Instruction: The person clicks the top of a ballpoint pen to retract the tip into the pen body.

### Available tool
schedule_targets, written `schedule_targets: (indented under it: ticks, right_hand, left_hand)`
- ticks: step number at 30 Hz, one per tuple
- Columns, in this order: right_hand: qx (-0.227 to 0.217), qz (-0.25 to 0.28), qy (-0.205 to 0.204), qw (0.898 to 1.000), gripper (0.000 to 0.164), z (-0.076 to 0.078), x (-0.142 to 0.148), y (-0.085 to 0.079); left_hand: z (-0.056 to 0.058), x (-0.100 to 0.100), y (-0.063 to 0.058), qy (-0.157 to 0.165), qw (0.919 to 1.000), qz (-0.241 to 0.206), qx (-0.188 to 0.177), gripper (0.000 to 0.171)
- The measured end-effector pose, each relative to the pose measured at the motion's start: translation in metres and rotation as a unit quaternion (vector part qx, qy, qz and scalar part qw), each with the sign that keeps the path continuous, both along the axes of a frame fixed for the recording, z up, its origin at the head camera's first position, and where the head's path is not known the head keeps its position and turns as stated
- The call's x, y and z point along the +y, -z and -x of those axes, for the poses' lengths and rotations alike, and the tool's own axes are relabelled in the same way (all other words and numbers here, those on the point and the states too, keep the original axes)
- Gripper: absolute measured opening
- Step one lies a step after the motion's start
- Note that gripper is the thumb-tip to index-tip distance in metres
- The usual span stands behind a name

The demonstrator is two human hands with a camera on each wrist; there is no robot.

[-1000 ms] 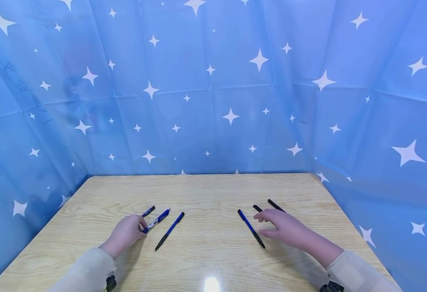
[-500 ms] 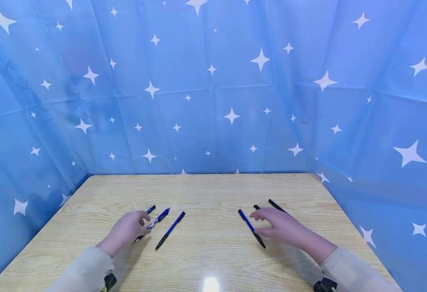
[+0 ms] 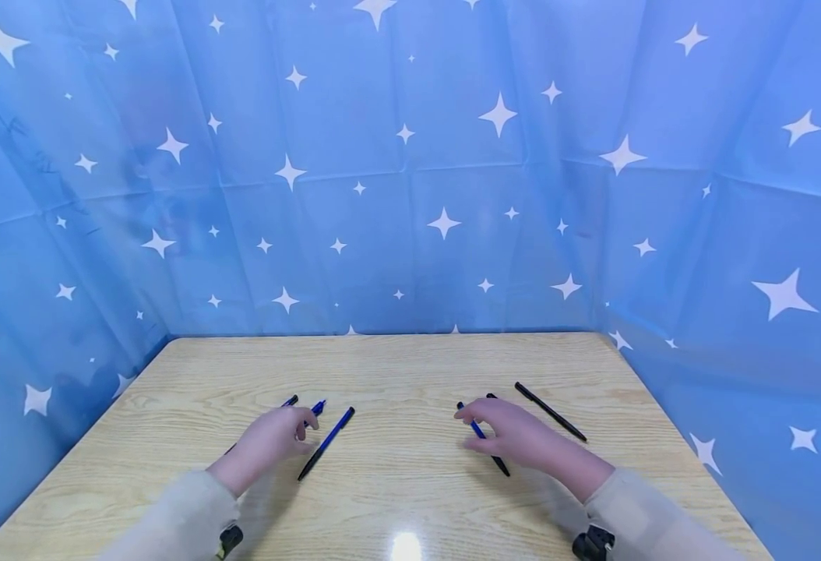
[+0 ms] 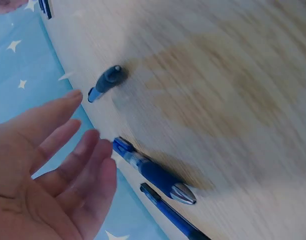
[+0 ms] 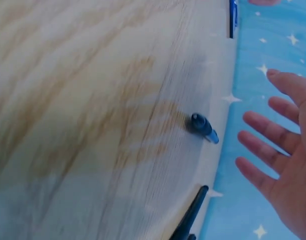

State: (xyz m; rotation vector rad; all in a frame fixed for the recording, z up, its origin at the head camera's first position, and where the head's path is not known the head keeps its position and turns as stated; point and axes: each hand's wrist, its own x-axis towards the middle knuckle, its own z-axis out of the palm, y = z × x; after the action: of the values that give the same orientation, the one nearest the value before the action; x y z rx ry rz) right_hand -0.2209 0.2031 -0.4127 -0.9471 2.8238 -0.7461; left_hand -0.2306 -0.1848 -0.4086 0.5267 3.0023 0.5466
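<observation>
My left hand (image 3: pixel 270 440) hovers over the left pens, fingers loosely bent and holding nothing. It partly hides a blue-and-white pen (image 4: pixel 158 175) and a dark blue pen (image 4: pixel 175 217). Just beyond its fingertips lies a blue pen with a black grip (image 3: pixel 326 442). On the other side, my right hand (image 3: pixel 516 436) is spread above a second blue pen with a black grip (image 3: pixel 498 462), covering its middle in the head view. Nothing is in that hand either. A black pen (image 3: pixel 551 411) lies to its right, and another black pen (image 3: pixel 491 396) is mostly hidden behind it.
The pens lie on a light wood-grain table (image 3: pixel 403 374). A blue curtain with white stars (image 3: pixel 410 234) hangs along the back and both sides. Bare tabletop separates the two pen groups.
My left hand has left the blue-and-white pen and moved right, toward the innermost left pen. My right hand has shifted left over the blue pen, uncovering the outer black pen.
</observation>
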Motion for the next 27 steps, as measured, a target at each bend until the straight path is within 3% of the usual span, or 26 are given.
schedule_targets:
  ticks: [6,11,16,22,27]
  right_hand:
    - [-0.008,-0.008,-0.009,1.000,0.038,0.002,-0.009,0.004]
    - [-0.020,-0.012,-0.012,1.000,0.037,0.004,-0.014,0.008]
    - [-0.018,-0.011,-0.018,1.000,0.037,0.004,-0.020,0.011]
    - [-0.006,-0.015,-0.037,0.999,0.036,0.002,-0.026,0.010]
    - [-0.007,-0.036,-0.047,0.998,0.038,0.004,-0.030,0.015]
  left_hand:
    - [-0.004,0.010,-0.003,0.019,0.9986,0.019,-0.045,0.032]
    - [0.002,0.011,0.006,0.040,0.9974,0.018,-0.058,0.033]
    - [0.005,0.011,0.014,0.035,0.9974,0.019,-0.060,0.035]
    - [0.006,0.012,0.014,0.027,0.9963,-0.006,-0.081,0.037]
    - [0.003,0.014,0.013,0.033,0.9961,-0.026,-0.077,0.039]
